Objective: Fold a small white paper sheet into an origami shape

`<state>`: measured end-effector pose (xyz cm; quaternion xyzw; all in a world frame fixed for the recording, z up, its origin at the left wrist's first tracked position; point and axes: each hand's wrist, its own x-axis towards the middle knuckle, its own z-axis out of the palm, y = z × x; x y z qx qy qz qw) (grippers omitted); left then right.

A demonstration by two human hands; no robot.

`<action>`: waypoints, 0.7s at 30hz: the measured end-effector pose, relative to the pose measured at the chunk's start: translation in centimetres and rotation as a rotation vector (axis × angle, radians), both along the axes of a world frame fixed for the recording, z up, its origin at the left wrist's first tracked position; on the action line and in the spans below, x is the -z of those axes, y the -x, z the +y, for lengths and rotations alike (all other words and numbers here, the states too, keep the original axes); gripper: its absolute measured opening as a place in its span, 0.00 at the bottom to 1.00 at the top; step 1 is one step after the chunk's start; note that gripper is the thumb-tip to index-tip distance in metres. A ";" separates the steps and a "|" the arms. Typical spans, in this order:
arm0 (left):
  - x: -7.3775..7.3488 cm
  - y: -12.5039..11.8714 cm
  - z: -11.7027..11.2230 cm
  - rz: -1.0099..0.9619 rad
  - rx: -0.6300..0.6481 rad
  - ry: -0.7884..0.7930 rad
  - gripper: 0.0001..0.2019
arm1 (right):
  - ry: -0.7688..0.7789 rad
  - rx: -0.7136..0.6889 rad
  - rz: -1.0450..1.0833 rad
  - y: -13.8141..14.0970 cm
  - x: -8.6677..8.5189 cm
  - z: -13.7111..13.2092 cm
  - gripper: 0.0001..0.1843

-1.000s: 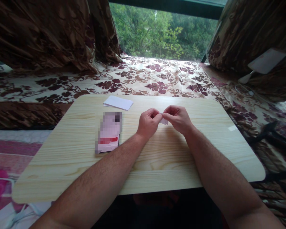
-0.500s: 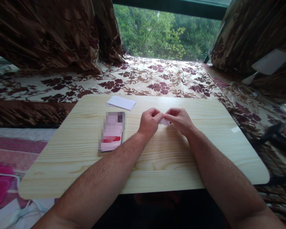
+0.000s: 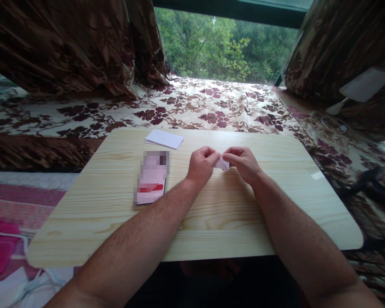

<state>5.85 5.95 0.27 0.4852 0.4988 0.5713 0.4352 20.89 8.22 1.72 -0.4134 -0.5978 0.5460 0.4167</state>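
Wood-grain table (image 3: 99,226); left fingers (image 3: 212,159), right fingers (image 3: 231,158) pinched tight on small white paper (image 3: 223,164).

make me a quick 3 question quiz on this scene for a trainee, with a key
1. True or false: the left hand and right hand both pinch the small piece of paper.
2. On the tabletop, just beyond the phone, lies: a) a mug, b) white paper, c) a pair of scissors.
3. Fill in: the cloth beyond the tabletop has a ____ pattern.

Key: 1 true; 2 b; 3 floral.
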 end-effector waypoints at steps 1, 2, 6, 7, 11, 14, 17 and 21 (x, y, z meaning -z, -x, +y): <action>0.0 0.0 0.0 -0.008 -0.002 0.000 0.09 | 0.015 -0.006 0.009 0.0 0.0 0.0 0.08; 0.0 0.0 0.0 -0.015 -0.003 -0.002 0.09 | 0.023 -0.010 0.010 0.1 0.0 0.0 0.07; 0.1 -0.1 0.0 -0.021 -0.004 -0.002 0.08 | 0.011 -0.021 -0.025 0.2 -0.1 -0.2 0.07; 0.2 -0.1 0.0 -0.024 -0.006 0.000 0.08 | 0.001 -0.020 -0.035 0.2 -0.1 -0.3 0.07; 0.1 -0.2 0.0 -0.035 -0.017 0.012 0.08 | -0.040 -0.008 -0.093 0.2 -0.4 -0.5 0.08; 0.1 -0.3 0.0 -0.027 -0.027 0.016 0.08 | -0.043 0.000 -0.118 0.2 -0.5 -0.5 0.07; 0.1 -0.3 -0.1 -0.008 -0.040 0.003 0.08 | -0.038 0.002 -0.126 0.2 -0.4 -0.5 0.09; 0.2 -0.3 -0.1 0.022 -0.047 -0.011 0.08 | -0.049 0.002 -0.130 0.2 -0.3 -0.4 0.11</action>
